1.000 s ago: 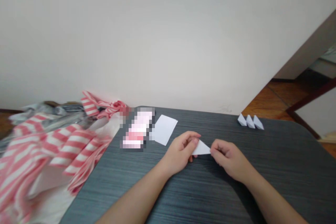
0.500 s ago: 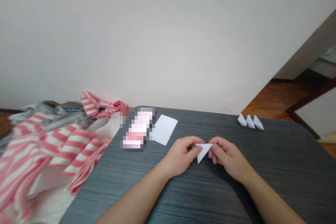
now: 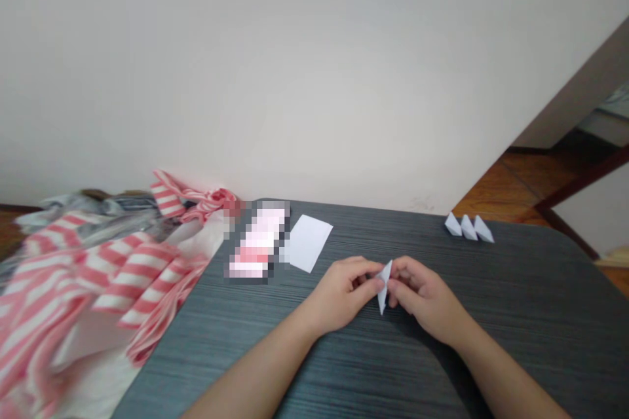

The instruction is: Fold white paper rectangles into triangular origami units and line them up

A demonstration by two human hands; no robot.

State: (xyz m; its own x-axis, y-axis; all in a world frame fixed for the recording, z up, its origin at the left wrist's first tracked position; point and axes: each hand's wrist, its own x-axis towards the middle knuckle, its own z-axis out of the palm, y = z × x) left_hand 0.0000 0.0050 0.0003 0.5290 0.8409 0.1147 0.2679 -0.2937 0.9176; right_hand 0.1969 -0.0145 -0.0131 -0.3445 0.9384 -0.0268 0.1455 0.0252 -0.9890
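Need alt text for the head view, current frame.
A person's left hand and right hand hold a small folded white paper over a dark wood-grain table. Three folded paper pieces line up near its far edge, right; white rectangular paper and a pixelated item lie left, with red-and-white striped cloth beyond.

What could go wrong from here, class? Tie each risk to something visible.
The small folded paper is held in the fingertips of both the left hand and right hand, so uneven pressure might crease it crookedly.

The three folded pieces sit near the far edge of the table; a bump could knock one off.
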